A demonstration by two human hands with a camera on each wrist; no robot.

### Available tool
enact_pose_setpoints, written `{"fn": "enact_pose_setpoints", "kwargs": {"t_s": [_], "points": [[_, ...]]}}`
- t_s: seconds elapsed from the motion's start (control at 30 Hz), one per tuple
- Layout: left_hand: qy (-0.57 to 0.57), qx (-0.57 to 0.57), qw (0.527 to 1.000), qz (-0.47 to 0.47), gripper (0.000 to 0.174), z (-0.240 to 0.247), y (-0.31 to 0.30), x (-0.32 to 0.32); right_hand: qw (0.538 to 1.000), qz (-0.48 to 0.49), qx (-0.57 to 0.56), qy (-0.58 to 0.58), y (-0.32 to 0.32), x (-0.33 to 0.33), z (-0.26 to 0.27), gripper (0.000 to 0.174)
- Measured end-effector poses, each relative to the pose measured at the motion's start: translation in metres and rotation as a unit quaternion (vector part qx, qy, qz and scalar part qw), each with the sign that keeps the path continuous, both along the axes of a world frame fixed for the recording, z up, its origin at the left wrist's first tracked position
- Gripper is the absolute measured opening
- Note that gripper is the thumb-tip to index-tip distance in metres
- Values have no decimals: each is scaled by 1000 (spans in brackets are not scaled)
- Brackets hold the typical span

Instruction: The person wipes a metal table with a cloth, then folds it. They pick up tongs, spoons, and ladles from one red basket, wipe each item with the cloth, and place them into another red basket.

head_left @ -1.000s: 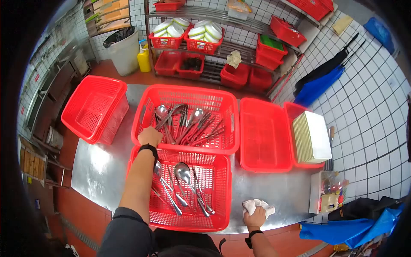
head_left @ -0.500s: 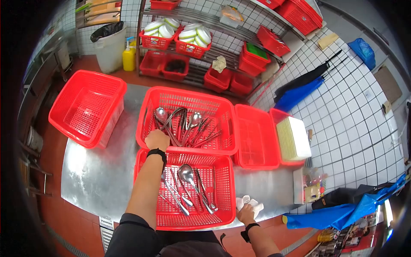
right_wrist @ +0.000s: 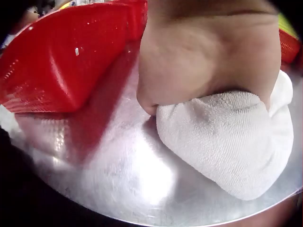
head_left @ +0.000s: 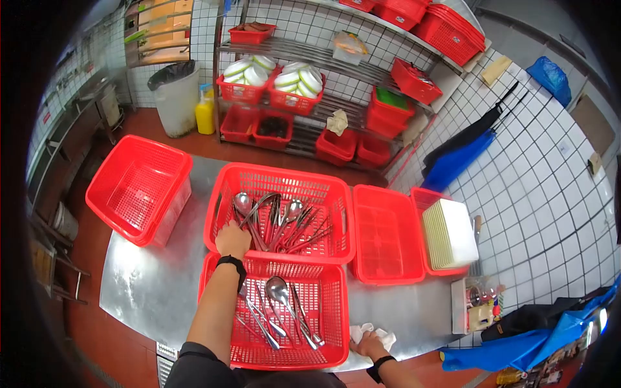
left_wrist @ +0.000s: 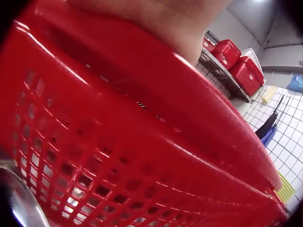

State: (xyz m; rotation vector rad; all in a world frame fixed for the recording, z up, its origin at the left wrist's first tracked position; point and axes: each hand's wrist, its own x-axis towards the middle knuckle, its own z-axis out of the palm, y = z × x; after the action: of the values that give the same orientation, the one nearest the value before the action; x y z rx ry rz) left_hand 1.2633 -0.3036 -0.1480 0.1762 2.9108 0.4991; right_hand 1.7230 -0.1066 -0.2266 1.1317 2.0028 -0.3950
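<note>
In the head view my left hand point(head_left: 233, 240) grips the near-left rim of the far red basket point(head_left: 284, 173); its fingertips are hidden past the rim. That basket holds ladles, large spoons and several thin-handled metal utensils point(head_left: 284, 223). Below my left forearm a second red basket point(head_left: 336, 304) carries a big metal spoon point(head_left: 278, 290) and other long-handled utensils. To the right, my right hand point(head_left: 370, 346) holds a bunched white cloth point(right_wrist: 222, 137) against the steel table, close to the near basket's right side. In the right wrist view the palm covers part of the cloth.
Nested empty red baskets point(head_left: 139, 187) stand at the table's left. On the right lie a red tub point(head_left: 388, 236) and another with stacked white trays point(head_left: 456, 233). A small caddy of bottles point(head_left: 475, 307) sits by the tiled wall. Shelves with bowls point(head_left: 299, 79) rise behind.
My right hand has slid the cloth left across the table, nearer to the near basket. The left hand stays on the far basket's rim. The head view has shifted.
</note>
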Motion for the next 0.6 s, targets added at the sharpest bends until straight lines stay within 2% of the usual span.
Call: {"fn": "enact_pose_setpoints", "kwargs": {"t_s": [0.1, 0.13, 0.17, 0.27, 0.3, 0.4, 0.6], "points": [[-5, -31, 999, 6, 43, 7, 7, 3, 1000, 22, 1, 9, -1, -3, 10, 103], [-1, -31, 1000, -1, 44, 5, 7, 3, 995, 80, 34, 45, -2, 5, -1, 100], [4, -32, 999, -8, 45, 2, 5, 2, 996, 82, 19, 44, -1, 9, -7, 100], [-19, -58, 998, -2, 45, -14, 3, -7, 987, 47, 93, 120, -5, 16, -12, 78], [-21, -70, 997, -3, 45, -16, 4, -8, 989, 44, 81, 118, -6, 29, -25, 78], [-28, -85, 996, -6, 42, -21, 2, -11, 928, 78, 177, 318, -12, 54, -48, 54], [-34, -63, 997, 8, 38, -6, 7, -6, 903, 64, 184, 383, -10, 59, -49, 49]]}}
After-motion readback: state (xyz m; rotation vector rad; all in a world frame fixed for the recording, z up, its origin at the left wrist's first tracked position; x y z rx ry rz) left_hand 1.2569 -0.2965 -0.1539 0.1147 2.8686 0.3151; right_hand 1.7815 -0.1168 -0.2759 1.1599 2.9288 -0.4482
